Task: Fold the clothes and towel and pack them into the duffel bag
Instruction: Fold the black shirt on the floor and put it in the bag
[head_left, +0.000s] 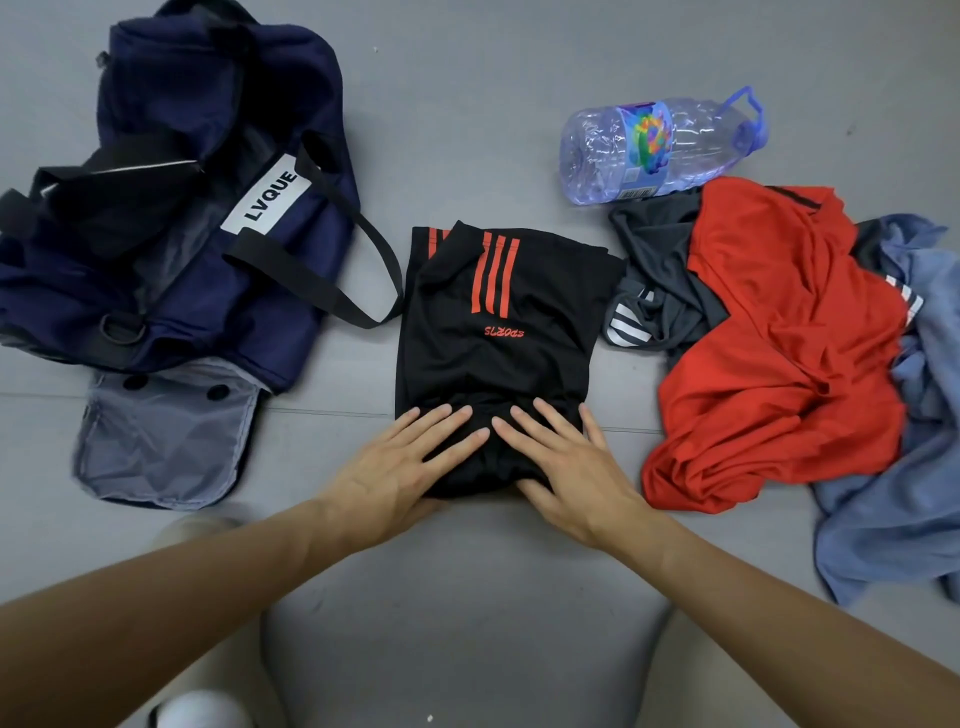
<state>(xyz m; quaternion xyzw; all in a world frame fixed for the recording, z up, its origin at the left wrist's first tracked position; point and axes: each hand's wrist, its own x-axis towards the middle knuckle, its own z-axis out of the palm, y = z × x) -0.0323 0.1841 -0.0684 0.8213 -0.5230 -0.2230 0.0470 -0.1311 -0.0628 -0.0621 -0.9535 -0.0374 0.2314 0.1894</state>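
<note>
Pressing both hands (483, 462) flat, black shorts (498, 332) near edge.

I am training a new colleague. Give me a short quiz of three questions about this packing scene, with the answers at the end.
1. True or false: the left hand and the right hand both rest flat on the black garment.
2. Where does the duffel bag lie? A) to the left of the black garment. B) to the right of it. C) on top of it.
3. Fill the gap: the plastic bottle lies on its ____, beyond the red shirt.

Key: 1 true; 2 A; 3 side.
</note>
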